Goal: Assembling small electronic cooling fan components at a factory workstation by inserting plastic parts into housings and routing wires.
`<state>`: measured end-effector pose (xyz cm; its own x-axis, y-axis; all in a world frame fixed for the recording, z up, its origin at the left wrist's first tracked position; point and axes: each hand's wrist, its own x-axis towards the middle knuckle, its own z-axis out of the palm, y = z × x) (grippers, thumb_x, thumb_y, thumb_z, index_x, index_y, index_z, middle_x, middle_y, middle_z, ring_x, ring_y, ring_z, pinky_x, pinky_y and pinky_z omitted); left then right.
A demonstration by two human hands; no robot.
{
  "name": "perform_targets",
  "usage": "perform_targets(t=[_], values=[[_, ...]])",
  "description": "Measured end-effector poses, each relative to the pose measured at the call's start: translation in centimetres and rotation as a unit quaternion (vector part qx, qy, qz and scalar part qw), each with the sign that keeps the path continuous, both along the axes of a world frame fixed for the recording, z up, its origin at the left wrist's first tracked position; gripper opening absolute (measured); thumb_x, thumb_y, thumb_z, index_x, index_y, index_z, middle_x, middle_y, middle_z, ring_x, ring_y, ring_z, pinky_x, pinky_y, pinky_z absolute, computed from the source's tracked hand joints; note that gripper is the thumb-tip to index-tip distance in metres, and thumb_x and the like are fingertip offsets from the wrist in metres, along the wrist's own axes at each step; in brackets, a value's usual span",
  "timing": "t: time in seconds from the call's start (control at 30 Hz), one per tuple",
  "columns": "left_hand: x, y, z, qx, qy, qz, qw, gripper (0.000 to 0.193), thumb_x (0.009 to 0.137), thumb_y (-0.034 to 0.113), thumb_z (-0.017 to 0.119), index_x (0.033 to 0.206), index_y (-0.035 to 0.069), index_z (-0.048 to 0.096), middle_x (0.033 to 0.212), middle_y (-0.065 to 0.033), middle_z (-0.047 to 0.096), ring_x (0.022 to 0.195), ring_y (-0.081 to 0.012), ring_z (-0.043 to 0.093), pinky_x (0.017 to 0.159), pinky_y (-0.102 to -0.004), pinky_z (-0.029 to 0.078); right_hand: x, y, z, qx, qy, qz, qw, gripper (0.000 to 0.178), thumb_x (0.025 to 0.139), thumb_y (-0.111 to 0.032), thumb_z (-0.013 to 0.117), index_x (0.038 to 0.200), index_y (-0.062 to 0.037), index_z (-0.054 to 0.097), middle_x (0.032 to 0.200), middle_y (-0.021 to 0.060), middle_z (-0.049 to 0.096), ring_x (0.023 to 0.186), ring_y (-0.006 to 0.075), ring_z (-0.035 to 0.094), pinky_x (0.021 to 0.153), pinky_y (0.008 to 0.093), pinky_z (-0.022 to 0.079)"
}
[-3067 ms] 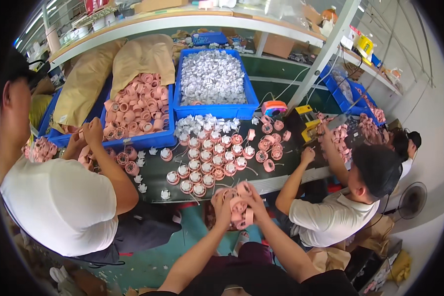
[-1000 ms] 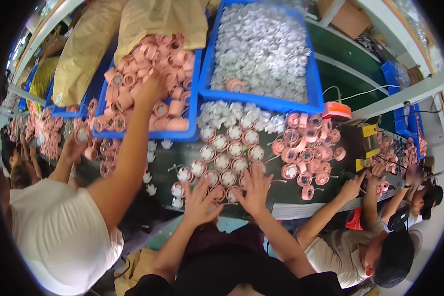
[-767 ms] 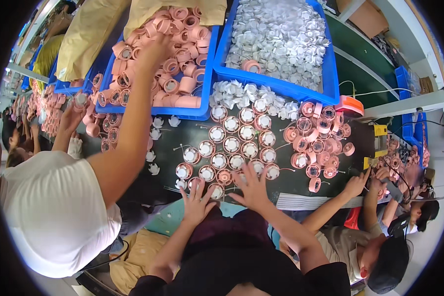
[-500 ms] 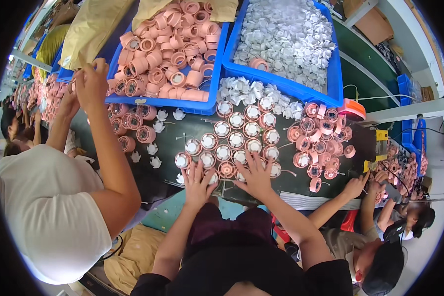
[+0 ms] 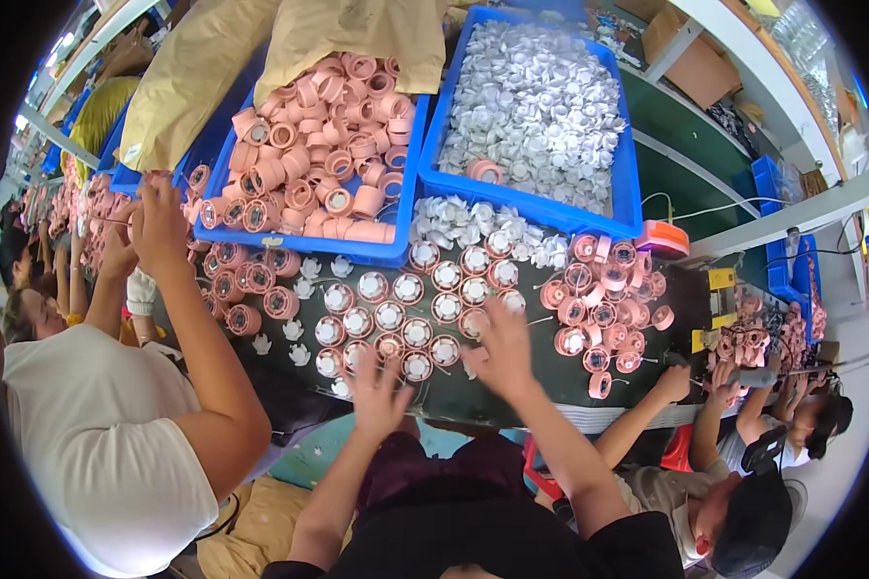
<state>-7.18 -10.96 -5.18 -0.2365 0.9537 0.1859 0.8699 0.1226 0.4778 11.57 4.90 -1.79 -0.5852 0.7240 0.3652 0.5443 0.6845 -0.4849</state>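
Pink rings fitted with white fan-like inserts stand in two groups in front of me on the dark green table. My left hand (image 5: pixel 377 394) is at the near edge of the left group (image 5: pixel 389 315), its fingers spread apart, holding nothing. Within that group, one pink ring (image 5: pixel 389 345) shows no white insert. My right hand (image 5: pixel 504 352) reaches beside the right group (image 5: pixel 446 307), fingers stretched out and nothing held. It partly covers a few rings there. Whether its fingertips touch them I cannot tell.
Behind stand a blue bin of pink rings (image 5: pixel 404 253) and a blue bin of white inserts (image 5: pixel 630 224). Loose white inserts (image 5: pixel 454 220) lie between. Pink rings with wires (image 5: pixel 603 299) are piled at right. A co-worker (image 5: pixel 106 434) works at left; another co-worker's hand (image 5: pixel 674 383) rests at right.
Part of the ring group has slid left, leaving a gap between two groups. My left hand has drawn back toward me off the rings. The whole view has shifted a little.
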Motion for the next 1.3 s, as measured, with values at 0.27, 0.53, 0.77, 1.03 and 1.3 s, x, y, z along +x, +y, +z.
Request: perform_targets(t=[0.27, 0.53, 0.77, 1.03, 1.3], values=[[7.3, 5.7, 0.1, -0.012, 0.062, -0.22, 0.973, 0.063, 0.076, 0.048, 0.058, 0.13, 0.023, 0.04, 0.14, -0.0105, 0.028, 0.13, -0.0283, 0.025, 0.091, -0.0678, 0.02, 0.9, 3.5, -4.1, -0.144, 0.046, -0.07, 0.986, 0.058, 0.08, -0.019, 0.06, 0.132, -0.0092, 0.038, 0.143, 0.0153, 0.022, 0.122, 0.0337, 0.038, 0.092, 0.0365, 0.041], [3.4, 3.8, -1.1, -0.039, 0.085, -0.113, 0.989, 0.048, 0.075, 0.019, 0.059, 0.122, 0.018, 0.048, 0.135, -0.0097, 0.035, 0.125, -0.0292, 0.034, 0.096, -0.0643, 0.017, -0.5, 1.8, -3.2, -0.174, 0.093, -0.073, 0.978, 0.039, 0.079, -0.009, 0.056, 0.118, -0.0057, 0.049, 0.129, 0.0154, 0.042, 0.114, 0.0321, 0.046, 0.087, 0.0354, 0.044], [3.5, 4.6, 1.7, -0.021, 0.047, -0.13, 0.99, 0.046, 0.072, 0.016, 0.06, 0.117, 0.014, 0.051, 0.124, -0.0093, 0.043, 0.115, -0.028, 0.039, 0.099, -0.0607, 0.016, 2.1, 10.8, -3.8, -0.094, -0.106, -0.163, 0.976, 0.024, 0.071, -0.011, 0.064, 0.093, -0.0056, 0.055, 0.097, 0.009, 0.052, 0.086, 0.0291, 0.056, 0.067, 0.0385, 0.048], [5.1, 4.5, 1.3, 0.06, 0.086, -0.071, 0.992, 0.037, 0.071, 0.024, 0.066, 0.106, 0.016, 0.058, 0.097, 0.0023, 0.052, 0.093, -0.018, 0.047, 0.084, -0.0417, 0.03, 3.4, 6.3, -4.5, -0.397, 0.192, -0.204, 0.874, 0.031, 0.085, -0.014, 0.054, 0.112, 0.0016, 0.053, 0.089, 0.0131, 0.062, 0.065, 0.0162, 0.064, 0.051, 0.0248, 0.048], [3.4, 0.1, -0.1, 0.012, 0.077, -0.137, 0.987, 0.032, 0.066, 0.009, 0.059, 0.098, 0.013, 0.057, 0.099, -0.0041, 0.051, 0.093, -0.0231, 0.048, 0.08, -0.0395, 0.034, 6.5, -0.3, 0.1, -0.61, 0.485, -0.131, 0.613, 0.031, 0.092, -0.018, 0.043, 0.114, 0.004, 0.046, 0.107, 0.0174, 0.058, 0.09, 0.0249, 0.062, 0.066, 0.0272, 0.053]])
